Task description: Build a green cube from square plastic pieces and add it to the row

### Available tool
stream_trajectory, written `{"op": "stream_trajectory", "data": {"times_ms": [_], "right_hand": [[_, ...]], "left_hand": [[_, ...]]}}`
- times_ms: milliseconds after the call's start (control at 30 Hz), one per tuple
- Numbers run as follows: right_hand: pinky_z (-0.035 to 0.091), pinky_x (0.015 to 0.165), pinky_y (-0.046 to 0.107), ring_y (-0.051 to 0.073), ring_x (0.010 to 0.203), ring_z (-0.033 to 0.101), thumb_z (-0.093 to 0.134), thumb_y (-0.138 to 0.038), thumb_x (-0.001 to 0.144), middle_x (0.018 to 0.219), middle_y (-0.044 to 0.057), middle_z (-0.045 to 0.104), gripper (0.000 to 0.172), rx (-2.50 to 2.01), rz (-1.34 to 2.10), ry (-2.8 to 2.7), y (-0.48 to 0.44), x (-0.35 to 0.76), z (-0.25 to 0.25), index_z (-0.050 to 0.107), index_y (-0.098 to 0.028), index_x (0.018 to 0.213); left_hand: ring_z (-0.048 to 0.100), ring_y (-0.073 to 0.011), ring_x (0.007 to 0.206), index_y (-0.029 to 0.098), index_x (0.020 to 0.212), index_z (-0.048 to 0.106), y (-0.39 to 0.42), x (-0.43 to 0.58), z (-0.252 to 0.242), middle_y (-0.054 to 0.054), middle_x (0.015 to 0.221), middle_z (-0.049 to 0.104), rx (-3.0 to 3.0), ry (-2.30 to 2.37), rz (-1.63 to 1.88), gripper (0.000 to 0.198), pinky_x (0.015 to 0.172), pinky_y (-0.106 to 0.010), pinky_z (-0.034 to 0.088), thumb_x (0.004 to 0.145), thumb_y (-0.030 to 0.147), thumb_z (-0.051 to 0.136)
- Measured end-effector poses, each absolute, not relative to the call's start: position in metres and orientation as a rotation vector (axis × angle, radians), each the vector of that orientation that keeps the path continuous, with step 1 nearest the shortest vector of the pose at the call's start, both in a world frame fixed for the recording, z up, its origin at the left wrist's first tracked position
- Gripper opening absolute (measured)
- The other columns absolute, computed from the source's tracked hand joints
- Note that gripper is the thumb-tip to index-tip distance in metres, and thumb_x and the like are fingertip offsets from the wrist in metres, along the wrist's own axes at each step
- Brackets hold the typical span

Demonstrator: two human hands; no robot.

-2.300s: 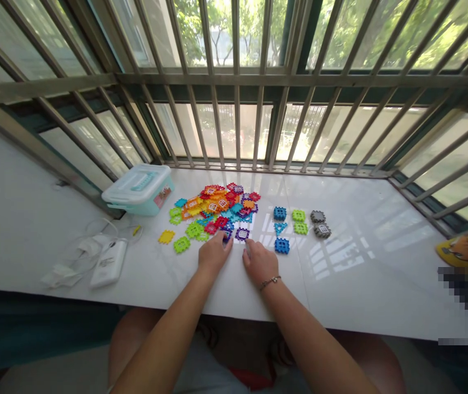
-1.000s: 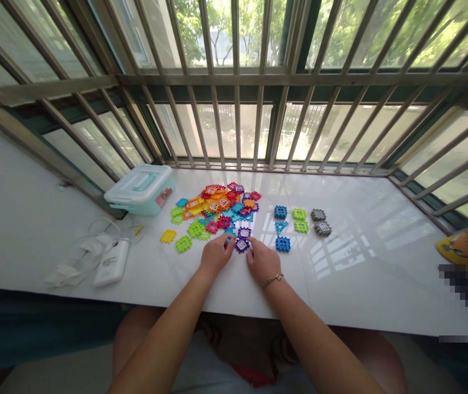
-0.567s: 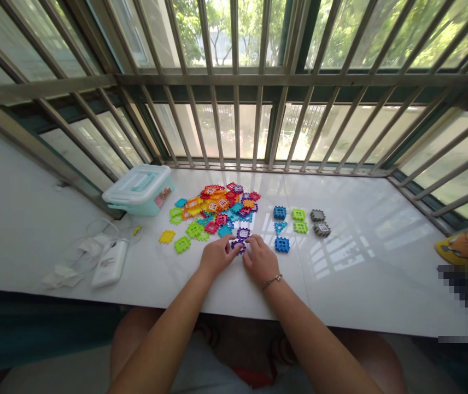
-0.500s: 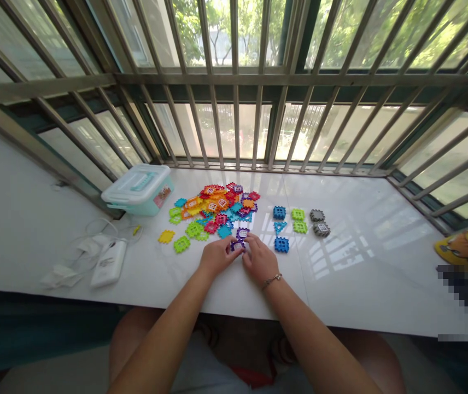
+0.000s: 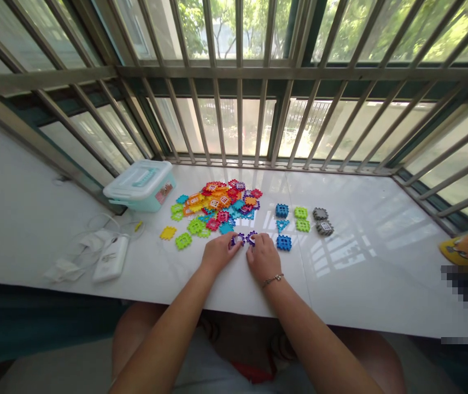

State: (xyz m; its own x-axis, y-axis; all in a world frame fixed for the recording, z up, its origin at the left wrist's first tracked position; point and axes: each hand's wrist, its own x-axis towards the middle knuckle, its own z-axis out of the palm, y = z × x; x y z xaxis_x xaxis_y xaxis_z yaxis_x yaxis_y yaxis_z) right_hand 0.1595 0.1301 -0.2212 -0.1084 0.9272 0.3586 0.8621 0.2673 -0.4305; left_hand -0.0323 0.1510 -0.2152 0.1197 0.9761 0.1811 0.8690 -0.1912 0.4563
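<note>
Window bars (image 5: pixel 239 120) rise behind the white tabletop (image 5: pixel 340 284), and here's the change: half a second ago one purple piece lay beyond the other, now they're side by side! Left hand (image 5: pixel 218 251) pinches the left purple piece (image 5: pixel 238 239); right hand (image 5: pixel 263 255) grips the right purple piece (image 5: pixel 250 236), partly covering it, just in front of the mixed pile (image 5: pixel 217 201).

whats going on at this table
A person's left hand holds one purple piece, and the right hand holds a second purple piece beside it. A multicoloured pile lies just beyond. Blue pieces, green pieces and grey pieces sit apart to the right.
</note>
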Motion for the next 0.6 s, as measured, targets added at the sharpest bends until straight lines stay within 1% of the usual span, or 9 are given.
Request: {"op": "stream_trajectory", "data": {"times_ms": [67, 167, 267, 367, 533, 600], "right_hand": [[0.049, 0.102, 0.042, 0.03, 0.117, 0.058, 0.063, -0.025, 0.096, 0.131, 0.016, 0.062, 0.03, -1.662, 0.081, -1.939, 0.13, 0.1595, -0.2206, 0.063, -0.018, 0.126], [0.046, 0.104, 0.043, 0.032, 0.124, 0.054, 0.064, -0.029, 0.096, 0.137, 0.019, 0.06, 0.037, -1.723, 0.024, -1.906, 0.13, 0.1593, -0.221, 0.061, -0.015, 0.131], [0.045, 0.104, 0.043, 0.031, 0.12, 0.055, 0.062, -0.029, 0.098, 0.13, 0.017, 0.064, 0.037, -1.717, 0.056, -1.942, 0.1303, 0.1599, -0.2218, 0.06, -0.014, 0.132], [0.045, 0.103, 0.042, 0.031, 0.117, 0.056, 0.061, -0.031, 0.099, 0.125, 0.016, 0.065, 0.038, -1.72, 0.078, -1.937, 0.1303, 0.1606, -0.2215, 0.059, -0.014, 0.133], [0.045, 0.099, 0.044, 0.033, 0.114, 0.056, 0.063, -0.041, 0.1, 0.123, 0.018, 0.065, 0.046, -1.734, 0.096, -1.898, 0.1301, 0.1614, -0.2214, 0.057, -0.013, 0.135], [0.046, 0.098, 0.043, 0.032, 0.113, 0.057, 0.063, -0.044, 0.1, 0.123, 0.018, 0.065, 0.047, -1.731, 0.109, -1.898, 0.1304, 0.1618, -0.2221, 0.057, -0.013, 0.135]], "left_hand": [[0.07, -0.0187, 0.076, 0.029, 0.124, 0.073, 0.151, -0.032, -0.2142, -0.001, 0.086, 0.075, 2.147, 1.84, 0.673, 0.031, 0.066, -0.028, 0.04, 0.104, 0.05, 0.061], [0.07, -0.0183, 0.078, 0.028, 0.121, 0.072, 0.1509, -0.0324, -0.2137, 0.0, 0.088, 0.076, 2.129, 1.844, 0.706, 0.025, 0.068, -0.028, 0.042, 0.106, 0.041, 0.057], [0.07, -0.0181, 0.082, 0.027, 0.118, 0.071, 0.151, -0.0335, -0.214, -0.001, 0.094, 0.076, 2.114, 1.827, 0.754, 0.02, 0.072, -0.028, 0.045, 0.105, 0.034, 0.058], [0.071, -0.0186, 0.088, 0.026, 0.115, 0.071, 0.1517, -0.0348, -0.214, -0.002, 0.099, 0.077, 2.111, 1.783, 0.82, 0.018, 0.077, -0.028, 0.048, 0.104, 0.032, 0.058], [0.072, -0.0195, 0.091, 0.027, 0.112, 0.07, 0.1524, -0.0358, -0.2132, -0.002, 0.1, 0.076, 2.099, 1.758, 0.849, 0.015, 0.08, -0.029, 0.053, 0.101, 0.033, 0.061], [0.072, -0.0198, 0.095, 0.027, 0.112, 0.07, 0.152, -0.0356, -0.2131, -0.003, 0.104, 0.076, 2.113, 1.748, 0.85, 0.015, 0.083, -0.029, 0.054, 0.1, 0.032, 0.063]]}}
